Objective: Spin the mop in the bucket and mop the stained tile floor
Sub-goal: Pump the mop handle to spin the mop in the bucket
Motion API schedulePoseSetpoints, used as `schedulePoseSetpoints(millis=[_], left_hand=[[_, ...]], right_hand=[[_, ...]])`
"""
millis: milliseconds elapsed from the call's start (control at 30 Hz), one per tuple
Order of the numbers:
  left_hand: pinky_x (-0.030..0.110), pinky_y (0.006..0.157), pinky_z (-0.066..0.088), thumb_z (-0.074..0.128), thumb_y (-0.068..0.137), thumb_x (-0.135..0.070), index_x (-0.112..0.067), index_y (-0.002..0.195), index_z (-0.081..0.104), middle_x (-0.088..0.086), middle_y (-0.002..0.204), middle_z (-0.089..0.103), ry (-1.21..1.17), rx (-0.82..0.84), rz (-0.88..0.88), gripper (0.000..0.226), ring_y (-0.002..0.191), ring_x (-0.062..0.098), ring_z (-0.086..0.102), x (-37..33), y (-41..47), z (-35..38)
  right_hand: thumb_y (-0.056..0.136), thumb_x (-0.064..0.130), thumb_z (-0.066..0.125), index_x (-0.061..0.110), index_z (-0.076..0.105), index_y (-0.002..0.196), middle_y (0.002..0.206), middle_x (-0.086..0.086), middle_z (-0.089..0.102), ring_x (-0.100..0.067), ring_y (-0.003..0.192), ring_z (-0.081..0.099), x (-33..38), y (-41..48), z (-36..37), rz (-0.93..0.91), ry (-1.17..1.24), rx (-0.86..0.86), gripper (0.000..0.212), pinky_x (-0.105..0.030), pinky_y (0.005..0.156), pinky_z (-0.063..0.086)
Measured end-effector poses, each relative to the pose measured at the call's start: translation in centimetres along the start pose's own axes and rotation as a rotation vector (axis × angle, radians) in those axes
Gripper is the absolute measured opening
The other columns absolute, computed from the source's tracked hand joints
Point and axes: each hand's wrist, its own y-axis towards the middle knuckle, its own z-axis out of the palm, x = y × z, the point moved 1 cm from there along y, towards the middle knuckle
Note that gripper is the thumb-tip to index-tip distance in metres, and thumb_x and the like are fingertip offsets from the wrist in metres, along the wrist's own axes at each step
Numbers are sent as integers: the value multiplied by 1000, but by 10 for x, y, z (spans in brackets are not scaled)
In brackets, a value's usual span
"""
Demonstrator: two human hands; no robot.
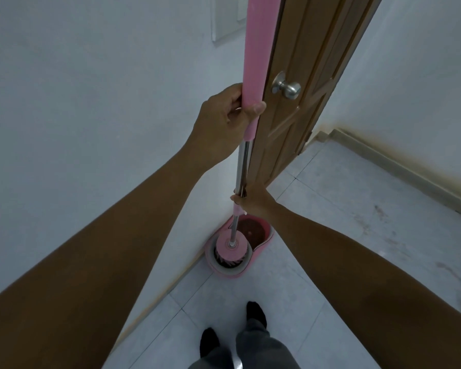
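Observation:
A pink mop handle (pixel 254 49) stands nearly upright, its metal shaft (pixel 242 166) running down to a round pink mop head (pixel 230 247). The head sits in the spinner basket of a pink bucket (pixel 253 258) on the floor by the wall. My left hand (pixel 224 115) is shut around the lower end of the pink grip. My right hand (pixel 253 199) grips the metal shaft lower down, just above the bucket. The bucket's far compartment (pixel 252 230) holds dark water.
A brown wooden door (pixel 304 75) with a metal knob (pixel 288 87) stands open just behind the mop. A white wall (pixel 91 102) runs along the left. Dark stains (pixel 378 211) mark the pale tiles at right. My feet (pixel 232 328) in dark socks stand near the bucket.

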Motion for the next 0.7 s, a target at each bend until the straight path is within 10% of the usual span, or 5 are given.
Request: schedulePoseSetpoints(millis=[700], left_hand=[[-4, 71, 43, 62, 94, -33, -13, 131, 55, -9, 115, 61, -12, 32, -33, 42, 89, 5, 63, 29, 14, 9]], right_hand=[[92, 28, 66, 1, 67, 107, 97, -13, 70, -25, 90, 69, -18, 28, 13, 29, -48, 73, 31, -38, 88, 57]])
